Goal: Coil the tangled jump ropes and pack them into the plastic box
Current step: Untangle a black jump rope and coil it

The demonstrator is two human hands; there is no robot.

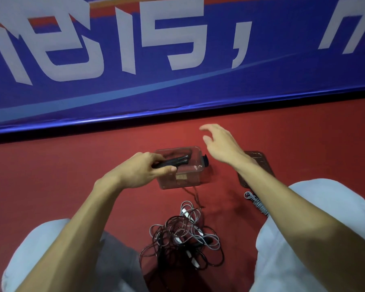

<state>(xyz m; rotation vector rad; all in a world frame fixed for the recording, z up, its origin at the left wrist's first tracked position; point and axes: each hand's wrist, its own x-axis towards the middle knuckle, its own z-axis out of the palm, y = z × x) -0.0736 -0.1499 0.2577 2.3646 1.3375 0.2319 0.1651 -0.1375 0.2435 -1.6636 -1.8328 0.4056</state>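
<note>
A clear plastic box (188,181) stands on the red floor in front of me. My left hand (144,168) grips two black jump-rope handles (178,160) over the box's left rim, their tips pointing into it. A dark cord (193,193) trails from the box's front side toward the floor. My right hand (221,144) hovers above and right of the box, fingers spread and holding nothing. A tangled heap of grey and black jump ropes (182,239) with white handles lies between my knees.
The box's lid (259,163) lies flat to the right, partly under my right forearm. A grey coiled cord (256,202) sits beside my right knee. A blue banner wall (177,85) closes off the floor just behind the box.
</note>
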